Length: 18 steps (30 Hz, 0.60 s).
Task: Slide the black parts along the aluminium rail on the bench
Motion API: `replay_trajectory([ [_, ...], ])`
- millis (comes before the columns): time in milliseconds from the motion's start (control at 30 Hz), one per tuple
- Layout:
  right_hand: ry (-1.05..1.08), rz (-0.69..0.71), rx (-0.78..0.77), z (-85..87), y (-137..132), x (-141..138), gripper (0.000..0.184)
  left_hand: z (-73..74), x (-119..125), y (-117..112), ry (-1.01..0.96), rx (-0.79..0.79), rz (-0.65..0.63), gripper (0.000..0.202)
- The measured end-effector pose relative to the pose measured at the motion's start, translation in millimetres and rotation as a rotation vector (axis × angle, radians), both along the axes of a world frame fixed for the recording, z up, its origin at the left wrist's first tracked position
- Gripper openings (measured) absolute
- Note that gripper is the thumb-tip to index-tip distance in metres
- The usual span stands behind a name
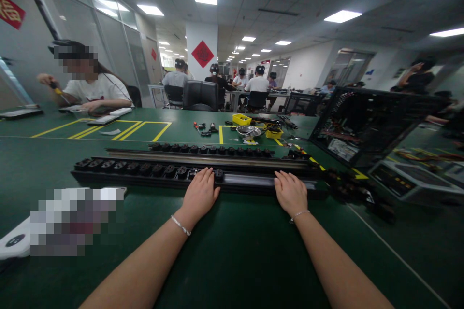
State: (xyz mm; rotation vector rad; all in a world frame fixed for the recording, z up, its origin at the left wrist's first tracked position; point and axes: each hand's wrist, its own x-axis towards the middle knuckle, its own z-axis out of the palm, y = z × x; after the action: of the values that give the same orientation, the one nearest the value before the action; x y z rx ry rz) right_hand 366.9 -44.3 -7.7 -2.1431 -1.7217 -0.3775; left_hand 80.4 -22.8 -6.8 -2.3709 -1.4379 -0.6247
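A long black power strip (145, 176) lies across the green table in front of me. Round sockets fill its left part, and its right part is a bare, shiny channel. My left hand (200, 192) is closed over the strip near the last sockets, fingers on top and thumb at the near edge. A single black socket (218, 175) sits just right of those fingers. My right hand (292, 193) grips the channel farther right, fingers bent over it and thumb hidden. Behind lie a long metal-faced rail (203, 158) and another row of sockets (213, 150).
Loose black parts (362, 190) are heaped at the right, beside an open computer case (373, 125) and a metal box (409, 181). A steel bowl (248, 131) and a yellow bin (241, 119) stand behind. At left lies a white device (16, 239); a person (97, 89) sits beyond.
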Motion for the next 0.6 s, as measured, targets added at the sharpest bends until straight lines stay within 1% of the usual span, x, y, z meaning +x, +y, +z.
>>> replay_trajectory([
  [100, 0.007, -0.002, -0.001, 0.3, -0.3, -0.4, 0.047, 1.3, 0.8, -0.5, -0.004, -0.021, -0.011, 0.046],
  [233, 0.017, 0.0, 0.007, -0.3, -0.7, -0.5, 0.047, -0.5, 0.7, 0.4, -0.006, -0.042, -0.02, 0.045],
  [467, 0.018, 0.007, 0.006, 0.2, -1.0, -0.6, 0.048, -1.2, -0.6, 1.2, -0.021, -0.051, -0.015, 0.043],
  [600, 0.002, 0.01, 0.03, -1.4, -0.5, -0.5, 0.046, -0.8, -0.2, 1.7, 0.006, -0.091, -0.005, 0.044],
])
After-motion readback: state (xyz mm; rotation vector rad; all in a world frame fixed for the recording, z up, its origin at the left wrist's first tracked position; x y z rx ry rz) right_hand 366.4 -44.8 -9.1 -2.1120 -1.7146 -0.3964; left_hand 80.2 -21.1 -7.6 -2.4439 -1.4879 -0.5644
